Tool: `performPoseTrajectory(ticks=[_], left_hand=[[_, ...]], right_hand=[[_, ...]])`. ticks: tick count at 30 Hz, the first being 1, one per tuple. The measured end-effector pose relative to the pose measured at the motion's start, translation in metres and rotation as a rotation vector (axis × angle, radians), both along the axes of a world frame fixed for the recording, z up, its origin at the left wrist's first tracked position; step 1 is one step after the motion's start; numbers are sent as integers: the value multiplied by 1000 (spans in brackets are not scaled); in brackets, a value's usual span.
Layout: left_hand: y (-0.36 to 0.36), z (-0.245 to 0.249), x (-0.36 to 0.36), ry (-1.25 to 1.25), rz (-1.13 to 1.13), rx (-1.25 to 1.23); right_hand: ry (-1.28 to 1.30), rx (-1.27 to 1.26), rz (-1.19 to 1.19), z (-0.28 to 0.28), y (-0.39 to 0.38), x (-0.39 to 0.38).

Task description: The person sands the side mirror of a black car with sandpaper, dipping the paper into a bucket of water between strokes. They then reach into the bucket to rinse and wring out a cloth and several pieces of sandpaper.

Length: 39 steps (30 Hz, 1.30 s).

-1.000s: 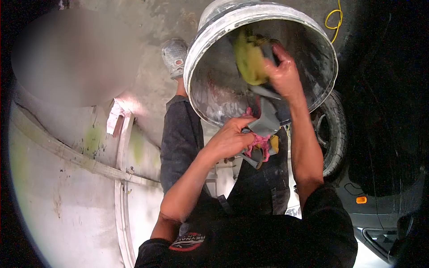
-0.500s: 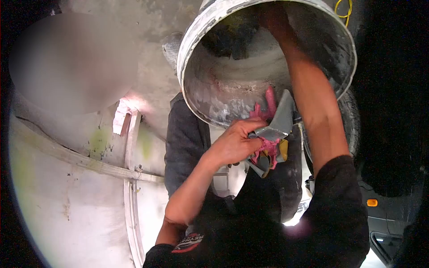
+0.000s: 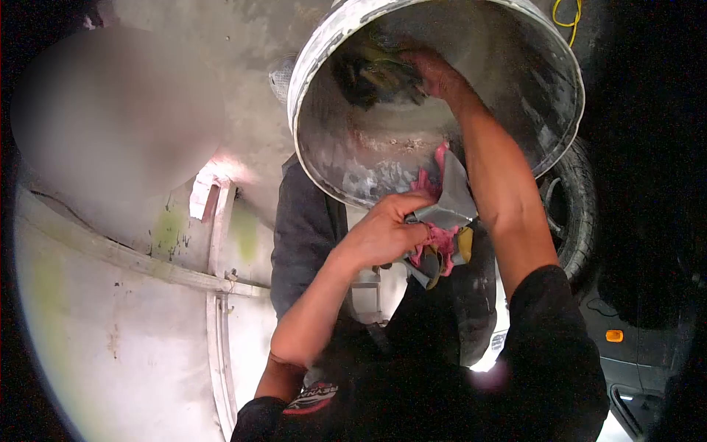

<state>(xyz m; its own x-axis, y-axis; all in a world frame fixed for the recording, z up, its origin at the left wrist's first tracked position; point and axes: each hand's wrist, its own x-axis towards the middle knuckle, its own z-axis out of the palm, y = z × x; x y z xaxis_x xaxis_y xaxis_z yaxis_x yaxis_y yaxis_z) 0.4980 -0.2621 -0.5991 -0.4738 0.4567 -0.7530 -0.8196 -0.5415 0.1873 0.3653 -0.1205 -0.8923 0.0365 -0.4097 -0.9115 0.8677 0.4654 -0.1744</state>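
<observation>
My left hand is closed round a bundle of a crumpled pink rag and bent grey sheets that look like sandpaper. A yellow-backed piece sticks out of the bundle's right side. This bundle is at the near rim of a large white-rimmed bucket, whose inside is smeared grey. My right hand reaches deep into the bucket with its fingers curled. It is against a dark crumpled clump with yellowish parts. Shadow hides the fingertips and what they hold.
A tyre stands right of the bucket, by a dark vehicle with an orange side marker. A yellow cord lies at the upper right. To the left is a stained white panel with a frame bar. My legs flank the bucket's near side.
My right hand has drawn back a little from deep in the bucket and is more visible beside the dark clump, which has shifted. My left hand keeps its bundle nearly still.
</observation>
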Motion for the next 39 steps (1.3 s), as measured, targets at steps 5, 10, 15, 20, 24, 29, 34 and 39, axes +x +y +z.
performPoseTrajectory(ticks=[5, 10, 15, 20, 24, 29, 34, 39], left_hand=[[-5, 1, -5, 10, -66, -21], [1, -1, -1, -2, -69, 6], [3, -4, 1, 143, -78, -98], [0, -2, -4, 167, -175, -72], [1, -3, -4, 245, -192, -124], [2, -2, -4, 245, -175, -114], [1, -3, -5, 274, -166, -113], [-6, 1, -11, 179, -169, -8]], right_hand=[[155, 111, 136, 97, -34, -12], [275, 148, 149, 147, -13, -9], [692, -139, 668, 202, -5, -3], [561, -441, 880, 218, 2, 23], [494, -485, 866, 207, 11, 33], [442, -486, 826, 210, 14, 35], [462, -474, 812, 214, 12, 34], [418, -459, 719, 217, 11, 32]])
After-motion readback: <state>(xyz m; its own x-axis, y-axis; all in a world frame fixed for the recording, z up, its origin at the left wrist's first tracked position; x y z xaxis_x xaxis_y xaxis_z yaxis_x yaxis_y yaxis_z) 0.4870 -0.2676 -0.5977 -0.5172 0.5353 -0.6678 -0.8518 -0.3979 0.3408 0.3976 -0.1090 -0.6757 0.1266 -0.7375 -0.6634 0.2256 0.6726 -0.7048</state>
